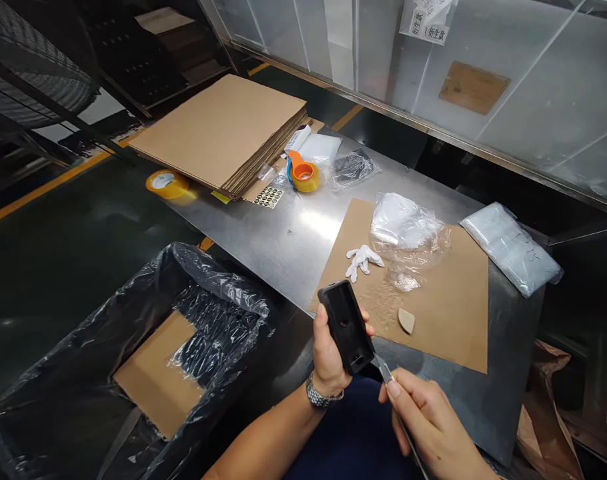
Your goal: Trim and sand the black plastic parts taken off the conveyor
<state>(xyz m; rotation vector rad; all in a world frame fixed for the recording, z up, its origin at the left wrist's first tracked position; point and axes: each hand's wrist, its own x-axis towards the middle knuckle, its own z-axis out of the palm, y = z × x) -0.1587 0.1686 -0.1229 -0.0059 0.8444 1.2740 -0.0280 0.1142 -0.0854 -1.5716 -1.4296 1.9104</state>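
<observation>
My left hand [328, 357] is closed around a black plastic housing [346, 325], held upright just off the near edge of the steel table [283, 233]. My right hand [428, 420] pinches a thin metal blade tool [383, 369], and its tip touches the lower end of the housing. A watch sits on my left wrist. A brown cardboard sheet [453, 320] lies on the table right behind my hands, with fine shavings and a small tan chip [406, 321] on it.
A white glove [362, 260] and crumpled clear bags [406, 230] lie on the cardboard sheet. A bag of white items [511, 247] rests at the right. A stack of flat cardboard [223, 130], tape rolls [303, 175] and a bin lined with black plastic [148, 353] are at the left.
</observation>
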